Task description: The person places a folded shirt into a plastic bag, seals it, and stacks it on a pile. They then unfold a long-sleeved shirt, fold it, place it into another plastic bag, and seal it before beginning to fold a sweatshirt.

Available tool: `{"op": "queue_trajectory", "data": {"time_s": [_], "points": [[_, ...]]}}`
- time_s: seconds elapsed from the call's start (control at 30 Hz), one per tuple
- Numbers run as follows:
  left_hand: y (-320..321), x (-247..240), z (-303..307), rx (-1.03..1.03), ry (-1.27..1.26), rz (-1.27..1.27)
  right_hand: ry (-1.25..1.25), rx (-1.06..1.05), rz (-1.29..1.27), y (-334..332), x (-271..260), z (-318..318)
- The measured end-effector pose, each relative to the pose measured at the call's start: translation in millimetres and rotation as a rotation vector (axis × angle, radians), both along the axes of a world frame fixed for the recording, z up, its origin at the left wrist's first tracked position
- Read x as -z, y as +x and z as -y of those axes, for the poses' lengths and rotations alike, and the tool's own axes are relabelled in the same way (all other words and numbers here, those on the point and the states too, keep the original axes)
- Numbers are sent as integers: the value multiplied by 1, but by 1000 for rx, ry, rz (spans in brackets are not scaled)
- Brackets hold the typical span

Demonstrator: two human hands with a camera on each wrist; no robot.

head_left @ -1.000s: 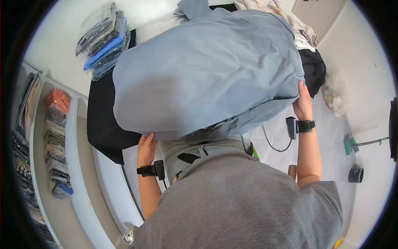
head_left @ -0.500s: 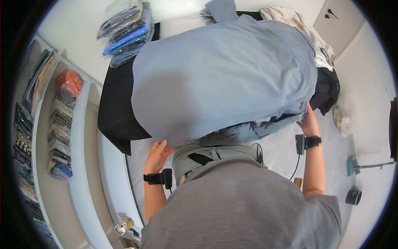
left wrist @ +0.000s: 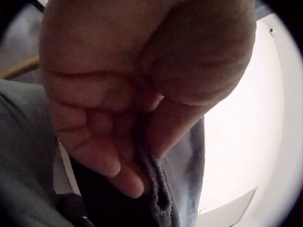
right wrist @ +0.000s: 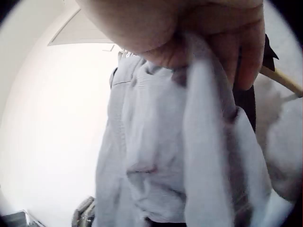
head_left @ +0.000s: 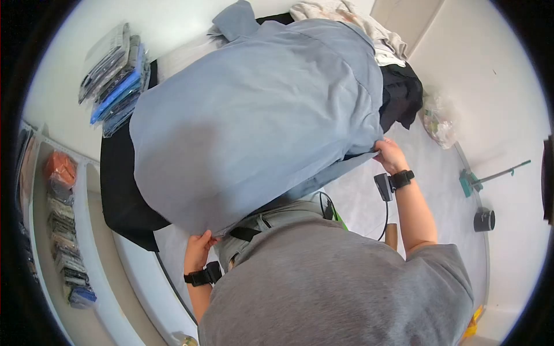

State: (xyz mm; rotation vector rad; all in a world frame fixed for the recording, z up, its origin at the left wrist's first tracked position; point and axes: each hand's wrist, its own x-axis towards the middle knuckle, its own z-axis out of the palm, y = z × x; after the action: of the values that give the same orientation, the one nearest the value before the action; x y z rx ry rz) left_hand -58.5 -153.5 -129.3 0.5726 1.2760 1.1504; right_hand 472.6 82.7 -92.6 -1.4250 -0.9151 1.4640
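A blue-grey shirt (head_left: 254, 109) lies spread over the black-covered table, its near edge hanging toward the person's waist. At the near left corner the left hand (head_left: 199, 252) pinches the hem between thumb and fingers. The left wrist view has the folded hem (left wrist: 163, 203) passing between the thumb and the curled fingers of that hand (left wrist: 109, 85). On the right, the right hand (head_left: 391, 155) grips the shirt's near edge, where an opening between two layers shows. Cloth (right wrist: 203, 127) hangs down from the right hand (right wrist: 213, 28) in the right wrist view.
A stack of plastic-wrapped garments (head_left: 118, 81) stands at the table's back left. White cloth (head_left: 369, 29) and dark cloth (head_left: 401, 92) lie at the right end. Shelves (head_left: 63, 230) with packed clothes line the left, and a plastic bag (head_left: 440, 121) sits by the right wall.
Half a second ago the left fingers were loose beside the hem; now they pinch it. The right hand keeps hold of the near edge. The head view has turned.
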Motion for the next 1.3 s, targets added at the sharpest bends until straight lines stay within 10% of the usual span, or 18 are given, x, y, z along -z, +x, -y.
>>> {"op": "queue_trajectory", "data": {"time_s": [0.3, 0.43, 0.47, 0.5, 0.6, 0.7, 1.0, 1.03, 1.3], "points": [[11, -15, 3, -105, 53, -5, 209, 125, 26, 23, 26, -6], [10, -9, 7, -95, 161, 44, 269, 157, -486, -8, -39, 29], [15, -17, 7, -112, 164, 74, 228, 4, -305, 28, 7, 13], [19, -22, 5, -131, 169, 104, -33, -234, 566, 62, 41, -3], [13, -12, 5, -112, 102, 34, -274, -55, 414, 25, -4, 8], [4, 2, 3, -89, 113, 52, 150, 128, 131, 26, 2, -10], [7, -14, 10, -86, 98, 81, -388, -538, 41, 6, 79, -27], [-4, -8, 15, -98, 97, 83, -426, -537, 170, -20, 0, -1], [-5, -38, 27, -166, 175, 138, 73, -455, -344, 42, -50, 32]]}}
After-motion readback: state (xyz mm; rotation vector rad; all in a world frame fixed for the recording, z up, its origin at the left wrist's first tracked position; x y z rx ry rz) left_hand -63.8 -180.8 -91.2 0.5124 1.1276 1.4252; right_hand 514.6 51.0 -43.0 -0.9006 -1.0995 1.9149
